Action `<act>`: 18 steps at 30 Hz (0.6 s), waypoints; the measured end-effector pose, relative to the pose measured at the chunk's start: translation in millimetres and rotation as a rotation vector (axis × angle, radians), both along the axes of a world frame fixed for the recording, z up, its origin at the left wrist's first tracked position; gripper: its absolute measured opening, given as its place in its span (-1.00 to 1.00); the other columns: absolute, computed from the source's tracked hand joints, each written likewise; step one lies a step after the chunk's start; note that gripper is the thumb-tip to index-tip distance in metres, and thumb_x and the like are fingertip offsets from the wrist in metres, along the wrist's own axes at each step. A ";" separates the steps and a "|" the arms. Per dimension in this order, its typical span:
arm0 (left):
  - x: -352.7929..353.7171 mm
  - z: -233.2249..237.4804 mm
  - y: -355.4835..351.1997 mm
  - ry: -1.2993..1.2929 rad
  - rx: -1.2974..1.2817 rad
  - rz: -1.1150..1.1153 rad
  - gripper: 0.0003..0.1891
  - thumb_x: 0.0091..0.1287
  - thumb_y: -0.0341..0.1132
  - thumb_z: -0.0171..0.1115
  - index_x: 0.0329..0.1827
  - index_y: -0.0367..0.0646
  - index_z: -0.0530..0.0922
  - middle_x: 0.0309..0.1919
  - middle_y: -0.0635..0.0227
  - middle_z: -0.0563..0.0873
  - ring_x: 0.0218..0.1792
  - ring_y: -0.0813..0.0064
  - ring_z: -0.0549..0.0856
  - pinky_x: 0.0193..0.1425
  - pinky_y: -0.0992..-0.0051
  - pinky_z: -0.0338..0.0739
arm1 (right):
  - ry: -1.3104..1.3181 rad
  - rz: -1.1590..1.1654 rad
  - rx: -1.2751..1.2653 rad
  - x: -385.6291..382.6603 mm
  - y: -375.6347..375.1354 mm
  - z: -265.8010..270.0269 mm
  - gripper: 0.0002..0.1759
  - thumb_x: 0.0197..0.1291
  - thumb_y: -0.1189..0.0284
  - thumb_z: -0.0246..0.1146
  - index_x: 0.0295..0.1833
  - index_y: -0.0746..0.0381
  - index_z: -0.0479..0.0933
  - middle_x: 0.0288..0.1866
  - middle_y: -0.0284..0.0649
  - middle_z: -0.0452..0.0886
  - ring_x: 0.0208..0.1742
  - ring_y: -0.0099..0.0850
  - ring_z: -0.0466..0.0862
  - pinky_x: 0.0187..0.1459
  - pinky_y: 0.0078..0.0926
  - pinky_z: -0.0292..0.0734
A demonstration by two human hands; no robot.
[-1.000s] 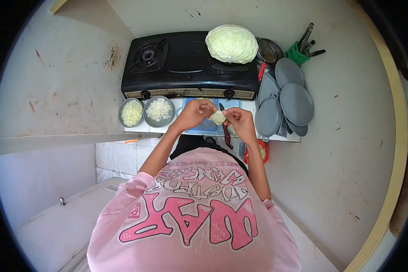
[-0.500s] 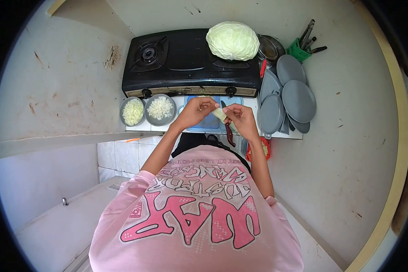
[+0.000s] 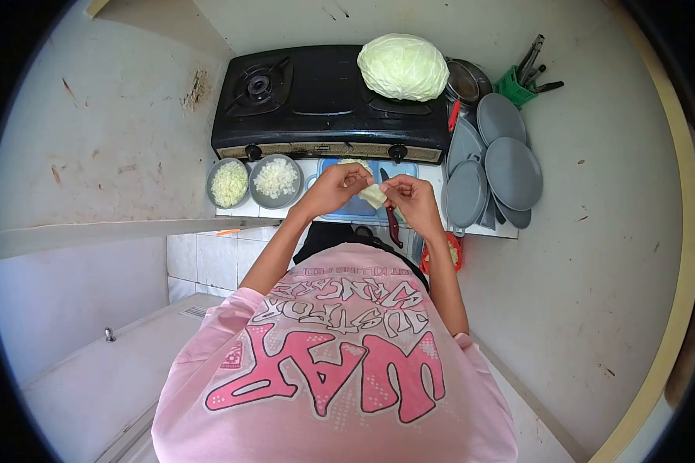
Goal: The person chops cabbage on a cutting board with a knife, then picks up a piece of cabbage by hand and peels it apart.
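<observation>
Between my two hands is a pale green cabbage leaf piece (image 3: 373,197). My left hand (image 3: 338,190) pinches its upper left edge, and my right hand (image 3: 411,202) pinches it from the right, fingertips close together. Under the hands lies a blue cutting board (image 3: 353,208), partly hidden by them. A knife (image 3: 394,229) rests at the board's right side, its reddish-brown handle pointing toward me. Some chopped pale green bits (image 3: 355,163) show at the board's far edge, behind my left hand.
Two grey bowls of chopped pale vegetables, a left bowl (image 3: 228,202) and a right bowl (image 3: 276,202), stand left of the board. A whole cabbage (image 3: 403,67) sits on the black stove (image 3: 316,92). Grey plates (image 3: 512,174), a green utensil basket (image 3: 511,89) and a red container (image 3: 457,255) are rightward.
The cabbage piece has turned in my fingers and now shows a broader, flatter face. Both hands keep nearly the same place. The whole view has shifted slightly.
</observation>
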State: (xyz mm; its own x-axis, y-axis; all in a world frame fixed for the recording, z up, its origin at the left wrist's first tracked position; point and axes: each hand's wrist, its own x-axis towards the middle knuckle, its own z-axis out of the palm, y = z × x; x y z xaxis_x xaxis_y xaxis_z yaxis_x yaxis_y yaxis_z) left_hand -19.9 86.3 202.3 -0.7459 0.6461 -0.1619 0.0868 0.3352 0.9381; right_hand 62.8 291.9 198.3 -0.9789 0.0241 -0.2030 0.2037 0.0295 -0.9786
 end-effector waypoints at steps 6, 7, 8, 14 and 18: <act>1.9 7.0 3.4 0.002 -0.029 -0.009 -0.83 0.49 -0.36 0.31 -0.03 -0.29 0.72 -0.33 0.38 0.74 -0.29 0.59 0.61 -0.10 0.50 0.55 | -0.006 -0.002 -0.001 1.1 3.3 -4.9 -0.81 0.35 0.45 0.41 -0.11 0.40 0.68 -0.35 -0.25 0.74 -0.33 -0.57 0.72 -0.24 -0.59 0.58; 2.2 7.9 4.3 0.006 -0.036 -0.012 -0.83 0.49 -0.36 0.31 -0.02 -0.29 0.72 -0.32 0.37 0.74 -0.29 0.59 0.62 -0.10 0.50 0.55 | -0.010 -0.003 -0.003 1.3 3.7 -5.4 -0.81 0.35 0.46 0.41 -0.11 0.40 0.68 -0.34 -0.25 0.74 -0.33 -0.56 0.72 -0.24 -0.59 0.58; 2.4 7.6 5.0 0.013 -0.041 -0.015 -0.83 0.49 -0.36 0.31 -0.02 -0.29 0.72 -0.31 0.36 0.75 -0.28 0.58 0.62 -0.09 0.49 0.55 | -0.013 -0.005 -0.006 1.7 4.4 -5.9 -0.82 0.35 0.46 0.41 -0.11 0.40 0.68 -0.34 -0.24 0.75 -0.32 -0.56 0.72 -0.24 -0.59 0.58; 2.8 5.8 8.3 0.072 -0.044 -0.026 -0.83 0.48 -0.35 0.32 -0.04 -0.29 0.72 -0.29 0.30 0.78 -0.30 0.54 0.63 -0.10 0.46 0.54 | -0.002 -0.028 -0.006 4.8 6.1 -6.1 -0.84 0.33 0.49 0.41 -0.11 0.39 0.68 -0.30 -0.23 0.76 -0.30 -0.57 0.72 -0.22 -0.59 0.59; 5.6 4.4 11.1 0.130 -0.006 -0.016 -0.84 0.46 -0.38 0.31 -0.06 -0.30 0.72 -0.29 0.25 0.79 -0.32 0.48 0.65 -0.14 0.45 0.54 | 0.054 -0.014 0.078 6.5 7.5 -9.1 -0.83 0.33 0.48 0.41 -0.08 0.36 0.70 -0.30 -0.28 0.76 -0.28 -0.58 0.70 -0.22 -0.56 0.58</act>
